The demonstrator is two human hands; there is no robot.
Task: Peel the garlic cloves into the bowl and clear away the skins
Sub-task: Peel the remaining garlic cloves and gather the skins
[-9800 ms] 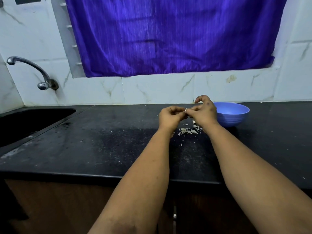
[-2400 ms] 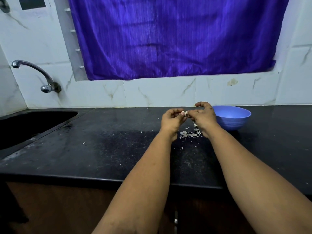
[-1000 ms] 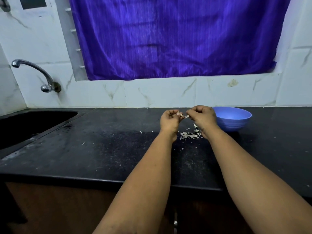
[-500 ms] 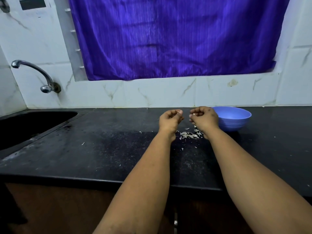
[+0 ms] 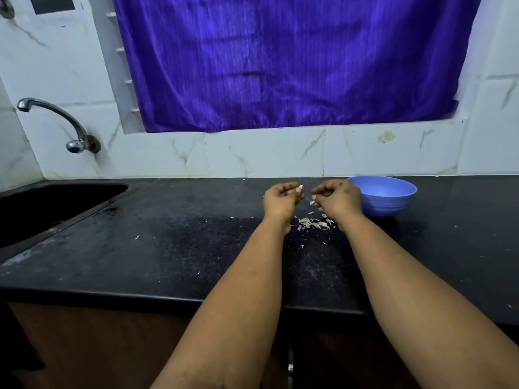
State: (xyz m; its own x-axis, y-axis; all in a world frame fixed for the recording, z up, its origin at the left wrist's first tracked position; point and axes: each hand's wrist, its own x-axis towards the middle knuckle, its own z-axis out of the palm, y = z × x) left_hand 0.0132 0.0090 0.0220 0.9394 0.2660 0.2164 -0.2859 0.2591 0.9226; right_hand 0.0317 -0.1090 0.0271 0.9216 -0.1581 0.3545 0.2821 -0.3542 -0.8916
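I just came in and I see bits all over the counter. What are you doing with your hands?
A person is peeling garlic over the black counter. The left hand holds a garlic clove at its fingertips, and the right hand pinches a strip of skin it is pulling off. Below the hands lies a pile of skins. A blue bowl stands just to the right; what is inside cannot be seen.

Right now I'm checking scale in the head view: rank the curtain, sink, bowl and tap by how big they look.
1. Curtain, by far the largest.
2. Sink, though the frame edge cuts it off.
3. Tap and bowl: look about alike, so not ranked.
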